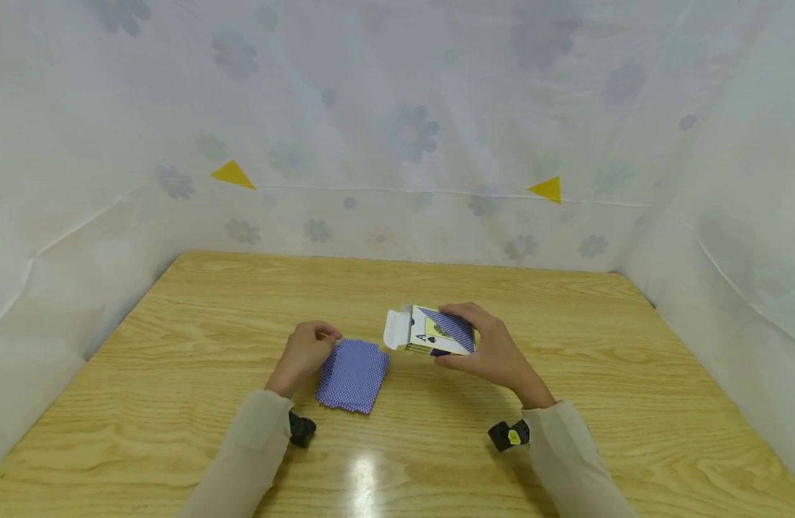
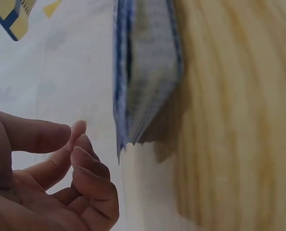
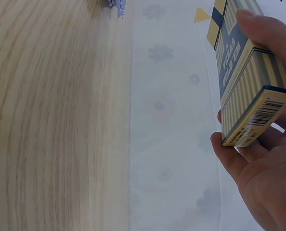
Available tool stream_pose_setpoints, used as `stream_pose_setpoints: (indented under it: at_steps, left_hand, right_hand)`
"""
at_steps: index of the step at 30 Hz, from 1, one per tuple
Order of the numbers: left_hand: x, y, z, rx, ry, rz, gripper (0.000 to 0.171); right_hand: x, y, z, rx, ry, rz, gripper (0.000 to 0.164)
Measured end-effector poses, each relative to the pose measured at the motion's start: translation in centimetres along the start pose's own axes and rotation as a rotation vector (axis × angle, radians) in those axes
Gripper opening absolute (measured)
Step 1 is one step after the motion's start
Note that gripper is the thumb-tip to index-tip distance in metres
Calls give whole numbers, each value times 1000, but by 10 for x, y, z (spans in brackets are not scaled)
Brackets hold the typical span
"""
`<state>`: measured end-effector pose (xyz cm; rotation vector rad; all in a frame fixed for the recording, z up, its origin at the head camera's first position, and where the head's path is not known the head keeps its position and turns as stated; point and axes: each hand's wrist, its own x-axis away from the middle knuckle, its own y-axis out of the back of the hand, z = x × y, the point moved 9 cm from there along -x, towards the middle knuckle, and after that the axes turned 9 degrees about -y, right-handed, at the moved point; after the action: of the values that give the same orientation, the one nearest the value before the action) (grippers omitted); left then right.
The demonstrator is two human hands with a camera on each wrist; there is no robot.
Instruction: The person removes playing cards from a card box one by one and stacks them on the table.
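A slightly uneven stack of playing cards (image 1: 355,378) lies on the wooden table, its blue patterned backs facing up. My left hand (image 1: 303,354) is beside the stack's far left corner. In the left wrist view its fingers (image 2: 92,185) are loosely bent, holding nothing, apart from the cards (image 2: 155,62). To the right, my right hand (image 1: 497,356) grips a playing-card box (image 1: 436,332) above the table, thumb on one side and fingers on the other. An ace of spades is printed on the box, and its white end flap (image 1: 396,329) stands open, pointing left. The box's inside is hidden.
The wooden table (image 1: 177,403) is bordered by white flowered sheeting (image 1: 384,223) at the back and both sides. Yellow triangles (image 1: 234,175) mark the back sheet. A black wrist device (image 1: 302,429) sits at the left cuff, another wrist device (image 1: 509,436) at the right.
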<state>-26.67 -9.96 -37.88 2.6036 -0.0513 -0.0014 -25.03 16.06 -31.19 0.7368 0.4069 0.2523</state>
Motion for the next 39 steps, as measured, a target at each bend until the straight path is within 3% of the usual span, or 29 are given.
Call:
stream_pose_setpoints:
  at_steps: [10, 18, 25, 31, 39]
  left_hand:
    - [0, 2, -1, -39, 4, -9, 22]
    - [2, 2, -9, -12, -17, 4, 23]
    - [5, 2, -31, -21, -90, -26, 21]
    - [12, -2, -46, -2, -123, -8, 20]
    - [18, -9, -63, 75, -164, 0, 17]
  right_hand:
    - [0, -1, 1, 4, 4, 0, 71]
    - [0, -4, 0, 3, 1, 15, 71]
    - [1, -7, 1, 5, 30, 31, 69]
    - [1, -10, 3, 3, 62, 50, 68]
    - [0, -17, 4, -7, 75, 65, 68]
